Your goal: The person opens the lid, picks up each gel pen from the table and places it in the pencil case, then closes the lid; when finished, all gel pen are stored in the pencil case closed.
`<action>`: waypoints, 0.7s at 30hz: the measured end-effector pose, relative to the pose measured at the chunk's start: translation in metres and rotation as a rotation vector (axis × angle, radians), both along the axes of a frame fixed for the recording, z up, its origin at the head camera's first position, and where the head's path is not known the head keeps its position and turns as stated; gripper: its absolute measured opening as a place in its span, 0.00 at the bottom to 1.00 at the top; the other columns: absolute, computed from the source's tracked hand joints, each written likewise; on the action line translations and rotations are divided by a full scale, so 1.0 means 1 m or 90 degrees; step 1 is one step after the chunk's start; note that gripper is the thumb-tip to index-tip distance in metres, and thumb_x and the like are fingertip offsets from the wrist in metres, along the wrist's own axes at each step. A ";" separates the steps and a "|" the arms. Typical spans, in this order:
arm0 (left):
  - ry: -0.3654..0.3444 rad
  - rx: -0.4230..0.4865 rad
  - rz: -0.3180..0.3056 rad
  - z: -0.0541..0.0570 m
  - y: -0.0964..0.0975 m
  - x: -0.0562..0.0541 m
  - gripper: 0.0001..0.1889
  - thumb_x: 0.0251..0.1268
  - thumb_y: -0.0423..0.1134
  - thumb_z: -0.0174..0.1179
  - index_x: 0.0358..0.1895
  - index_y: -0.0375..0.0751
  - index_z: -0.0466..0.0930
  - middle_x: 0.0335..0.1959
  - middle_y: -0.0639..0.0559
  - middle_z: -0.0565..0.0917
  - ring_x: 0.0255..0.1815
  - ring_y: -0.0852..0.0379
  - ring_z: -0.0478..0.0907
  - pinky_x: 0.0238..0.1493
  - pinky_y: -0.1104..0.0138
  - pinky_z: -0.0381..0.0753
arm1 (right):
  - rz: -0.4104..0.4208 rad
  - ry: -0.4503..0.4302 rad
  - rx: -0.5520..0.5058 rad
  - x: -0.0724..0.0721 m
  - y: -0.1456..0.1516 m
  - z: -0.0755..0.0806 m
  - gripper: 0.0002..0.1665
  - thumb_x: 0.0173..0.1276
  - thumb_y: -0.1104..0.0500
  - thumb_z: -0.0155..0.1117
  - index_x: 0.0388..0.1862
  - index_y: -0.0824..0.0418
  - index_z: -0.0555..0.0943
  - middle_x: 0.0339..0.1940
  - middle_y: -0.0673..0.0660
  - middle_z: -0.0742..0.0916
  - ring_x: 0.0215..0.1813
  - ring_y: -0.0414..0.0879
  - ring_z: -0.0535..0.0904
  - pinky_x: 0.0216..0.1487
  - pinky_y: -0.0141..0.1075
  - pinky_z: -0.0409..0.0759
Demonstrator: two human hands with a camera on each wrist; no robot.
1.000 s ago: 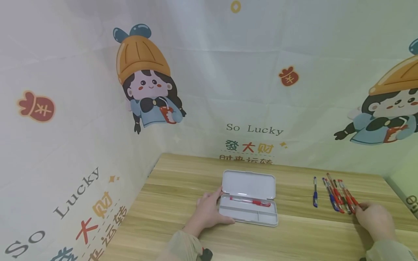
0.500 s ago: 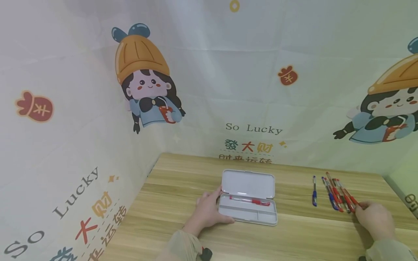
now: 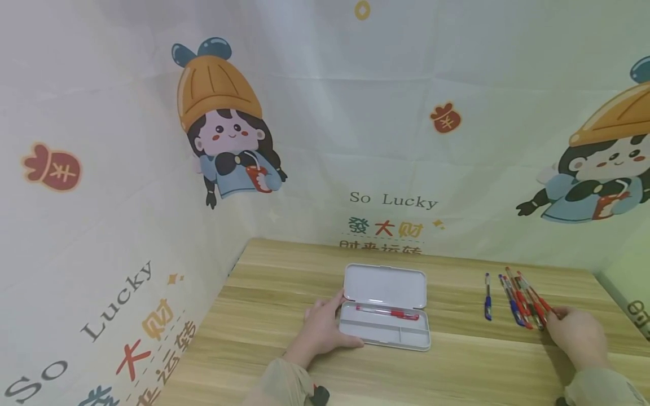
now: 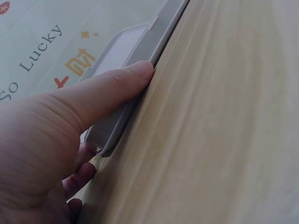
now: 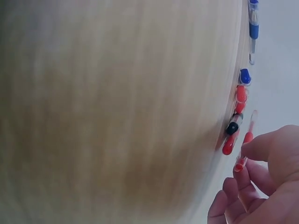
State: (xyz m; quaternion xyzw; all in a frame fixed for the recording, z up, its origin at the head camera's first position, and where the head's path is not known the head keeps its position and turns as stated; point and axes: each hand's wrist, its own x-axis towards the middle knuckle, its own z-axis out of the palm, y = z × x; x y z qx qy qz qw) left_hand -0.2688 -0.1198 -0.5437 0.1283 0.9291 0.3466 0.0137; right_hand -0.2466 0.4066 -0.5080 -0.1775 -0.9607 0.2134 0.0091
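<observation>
An open white pencil case [image 3: 385, 286] lies on the wooden table, its lid folded back. My left hand [image 3: 323, 327] grips the case's left end, the thumb [image 4: 140, 70] along its front wall and the other fingers round the end. One red pen [image 3: 391, 312] lies in the long rear compartment. At the right, my right hand [image 3: 579, 335] pinches a red gel pen [image 5: 248, 137] between thumb and fingers. In the right wrist view this pen is raised at a tilt beside the other pens. Several blue, red and black pens [image 3: 515, 304] lie bunched just left of that hand.
A single blue pen [image 3: 488, 299] lies apart, between the case and the bunch. The table [image 3: 457, 361] ends at a printed cloth [image 3: 315, 141] hung behind it and along the left side.
My right hand has shifted slightly left and up, and the red pen in it has come away from its place at the bunch's right side. The left hand keeps its hold on the case.
</observation>
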 end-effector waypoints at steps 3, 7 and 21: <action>-0.001 0.004 0.000 0.000 0.000 0.000 0.72 0.35 0.60 0.92 0.88 0.46 0.60 0.74 0.41 0.82 0.73 0.40 0.72 0.73 0.41 0.64 | 0.009 0.016 0.001 -0.003 -0.004 0.002 0.29 0.79 0.55 0.53 0.64 0.79 0.79 0.60 0.81 0.86 0.56 0.78 0.84 0.42 0.53 0.80; -0.002 0.009 0.001 0.000 0.000 0.001 0.72 0.35 0.59 0.92 0.88 0.46 0.61 0.74 0.40 0.82 0.73 0.39 0.72 0.74 0.41 0.64 | 0.044 0.058 0.007 -0.007 -0.014 0.005 0.29 0.80 0.55 0.55 0.64 0.79 0.80 0.56 0.79 0.88 0.51 0.73 0.86 0.39 0.48 0.78; -0.006 0.007 0.004 0.001 0.001 0.000 0.71 0.35 0.59 0.92 0.88 0.44 0.61 0.75 0.41 0.82 0.73 0.39 0.72 0.73 0.40 0.64 | 0.176 0.206 0.009 -0.016 -0.073 0.021 0.21 0.78 0.61 0.62 0.60 0.76 0.84 0.51 0.81 0.84 0.38 0.59 0.78 0.33 0.41 0.69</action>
